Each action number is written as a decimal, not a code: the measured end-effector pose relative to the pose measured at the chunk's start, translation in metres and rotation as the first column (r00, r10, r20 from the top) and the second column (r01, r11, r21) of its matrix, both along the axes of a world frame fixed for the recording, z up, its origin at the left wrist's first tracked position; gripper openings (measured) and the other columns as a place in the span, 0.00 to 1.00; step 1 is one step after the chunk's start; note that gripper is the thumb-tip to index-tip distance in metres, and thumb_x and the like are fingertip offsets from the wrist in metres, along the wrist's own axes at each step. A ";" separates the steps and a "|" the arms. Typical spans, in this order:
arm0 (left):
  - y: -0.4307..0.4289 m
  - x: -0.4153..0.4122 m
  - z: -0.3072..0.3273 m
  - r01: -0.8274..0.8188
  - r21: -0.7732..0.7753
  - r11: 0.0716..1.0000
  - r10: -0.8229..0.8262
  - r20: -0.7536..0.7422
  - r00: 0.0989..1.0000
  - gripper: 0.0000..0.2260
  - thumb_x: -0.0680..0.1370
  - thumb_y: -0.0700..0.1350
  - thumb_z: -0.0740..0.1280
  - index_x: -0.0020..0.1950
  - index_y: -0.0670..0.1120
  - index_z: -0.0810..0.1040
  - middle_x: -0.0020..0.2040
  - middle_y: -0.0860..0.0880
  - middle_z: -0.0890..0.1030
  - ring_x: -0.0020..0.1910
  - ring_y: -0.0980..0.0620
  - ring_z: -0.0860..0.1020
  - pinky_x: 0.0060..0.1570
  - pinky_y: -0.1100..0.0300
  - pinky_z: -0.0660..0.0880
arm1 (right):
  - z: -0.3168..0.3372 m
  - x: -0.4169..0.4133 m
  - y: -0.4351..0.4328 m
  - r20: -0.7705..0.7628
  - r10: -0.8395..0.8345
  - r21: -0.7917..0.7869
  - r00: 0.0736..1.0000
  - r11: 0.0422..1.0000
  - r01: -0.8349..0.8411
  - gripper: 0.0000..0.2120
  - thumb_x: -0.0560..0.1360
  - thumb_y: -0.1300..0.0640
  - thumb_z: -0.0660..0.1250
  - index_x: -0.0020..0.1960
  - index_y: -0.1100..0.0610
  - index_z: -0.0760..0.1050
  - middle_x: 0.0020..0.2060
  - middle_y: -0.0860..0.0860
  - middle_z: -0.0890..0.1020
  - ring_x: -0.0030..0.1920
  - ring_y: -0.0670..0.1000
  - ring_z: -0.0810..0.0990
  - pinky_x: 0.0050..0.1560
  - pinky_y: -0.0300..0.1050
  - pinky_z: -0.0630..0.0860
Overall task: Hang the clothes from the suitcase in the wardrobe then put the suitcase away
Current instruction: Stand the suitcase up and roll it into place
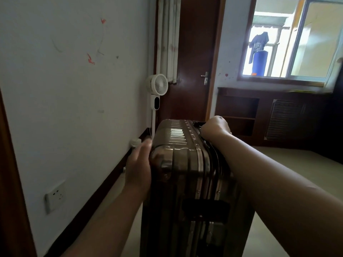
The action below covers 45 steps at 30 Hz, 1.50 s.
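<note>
Ahead of me a white standing fan (pixel 157 84) stands against the left wall (pixel 74 89), close beyond the far end of the suitcase (pixel 185 164), with a pale curtain (pixel 168 39) hanging just behind it and a dark wooden door (pixel 196 62), closed, beside that. A wall socket (pixel 54 200) sits low on the same wall, nearer to me. To the right, under the window (pixel 297 43), runs a dark wooden cabinet (pixel 237 112) with open shelf bays; they are too dim for me to tell what they hold. Through the glass I see a blue shirt (pixel 259 45) hanging outside. The bronze hard-shell suitcase is upright on the pale floor (pixel 278 164) in the middle of my view, near the left wall, between my two forearms. Its two shells are closed together along the metal frame, so its inside is hidden from me. My right hand (pixel 215 127) is a tight fist curled round the dark handle (pixel 198 124) on the top edge. My left hand (pixel 138 167) is blurred, but the fingers look fairly straight and lie flat against the case's left upper corner, gripping nothing.
</note>
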<state>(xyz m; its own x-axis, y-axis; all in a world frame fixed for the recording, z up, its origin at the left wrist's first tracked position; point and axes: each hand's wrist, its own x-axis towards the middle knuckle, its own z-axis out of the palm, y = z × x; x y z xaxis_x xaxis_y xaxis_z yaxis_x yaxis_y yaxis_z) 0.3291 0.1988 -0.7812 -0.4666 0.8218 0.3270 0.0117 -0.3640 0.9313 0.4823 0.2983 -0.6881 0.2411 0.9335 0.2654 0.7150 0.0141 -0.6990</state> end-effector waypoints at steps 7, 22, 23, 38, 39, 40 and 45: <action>0.014 0.025 0.052 -0.125 -0.299 0.946 -0.075 -0.575 0.815 0.23 0.72 0.63 0.64 0.61 0.52 0.79 0.59 0.50 0.80 0.58 0.48 0.78 0.57 0.53 0.73 | -0.011 0.023 -0.009 0.300 0.167 -0.247 0.939 0.965 -0.093 0.51 0.51 0.28 0.54 0.73 0.43 0.59 0.67 0.50 0.73 0.63 0.59 0.74 0.64 0.56 0.70; 0.076 0.030 0.062 -0.174 -0.255 0.951 -0.077 -0.740 0.669 0.22 0.69 0.65 0.66 0.59 0.58 0.80 0.58 0.57 0.80 0.56 0.53 0.78 0.56 0.58 0.71 | -0.010 0.043 0.018 0.252 0.193 -0.208 0.948 0.968 -0.142 0.41 0.66 0.30 0.55 0.71 0.54 0.66 0.65 0.53 0.75 0.63 0.58 0.75 0.64 0.55 0.71; 0.078 0.026 0.062 -0.169 -0.257 0.952 -0.075 -0.727 0.683 0.22 0.67 0.66 0.67 0.57 0.58 0.80 0.57 0.57 0.81 0.55 0.53 0.78 0.59 0.57 0.72 | -0.010 0.041 0.020 0.273 0.213 -0.201 0.938 0.966 -0.160 0.38 0.70 0.32 0.55 0.72 0.54 0.65 0.67 0.53 0.73 0.66 0.58 0.73 0.66 0.56 0.69; 0.135 0.002 0.048 -0.162 -0.229 0.960 -0.053 -0.716 0.696 0.18 0.70 0.63 0.65 0.55 0.58 0.81 0.57 0.55 0.81 0.55 0.52 0.78 0.61 0.51 0.72 | -0.015 0.015 0.088 0.329 0.206 -0.178 0.921 0.972 -0.154 0.38 0.66 0.31 0.57 0.69 0.53 0.69 0.61 0.54 0.76 0.60 0.60 0.75 0.63 0.58 0.71; 0.145 0.000 0.048 -0.154 -0.230 0.961 -0.062 -0.722 0.689 0.18 0.71 0.63 0.65 0.56 0.57 0.81 0.58 0.54 0.81 0.56 0.51 0.77 0.62 0.52 0.72 | -0.016 0.016 0.099 0.325 0.208 -0.170 0.923 0.972 -0.159 0.36 0.67 0.32 0.58 0.67 0.53 0.71 0.57 0.54 0.77 0.57 0.60 0.77 0.62 0.57 0.72; 0.152 -0.002 0.048 -0.147 -0.237 0.960 -0.075 -0.727 0.682 0.18 0.72 0.62 0.65 0.58 0.56 0.81 0.60 0.54 0.80 0.58 0.51 0.77 0.62 0.53 0.71 | -0.016 0.016 0.107 0.328 0.205 -0.163 0.922 0.974 -0.158 0.35 0.67 0.32 0.58 0.66 0.52 0.72 0.55 0.53 0.77 0.57 0.59 0.77 0.62 0.57 0.72; 0.199 -0.020 0.056 -0.117 -0.346 0.931 -0.184 -0.722 0.667 0.21 0.74 0.60 0.63 0.65 0.56 0.76 0.67 0.54 0.74 0.63 0.51 0.73 0.58 0.59 0.66 | -0.019 -0.001 0.146 0.374 0.130 -0.196 0.918 0.979 -0.058 0.41 0.67 0.32 0.53 0.74 0.52 0.60 0.68 0.58 0.70 0.65 0.66 0.70 0.63 0.64 0.68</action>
<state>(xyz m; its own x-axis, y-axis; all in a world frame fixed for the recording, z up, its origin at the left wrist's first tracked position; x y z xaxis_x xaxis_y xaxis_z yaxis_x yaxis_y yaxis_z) 0.3094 0.3977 -0.7249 -0.1667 0.9541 0.2488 0.7354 -0.0477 0.6759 0.4814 0.4444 -0.7067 0.0631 0.9870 0.1479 0.9293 -0.0041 -0.3694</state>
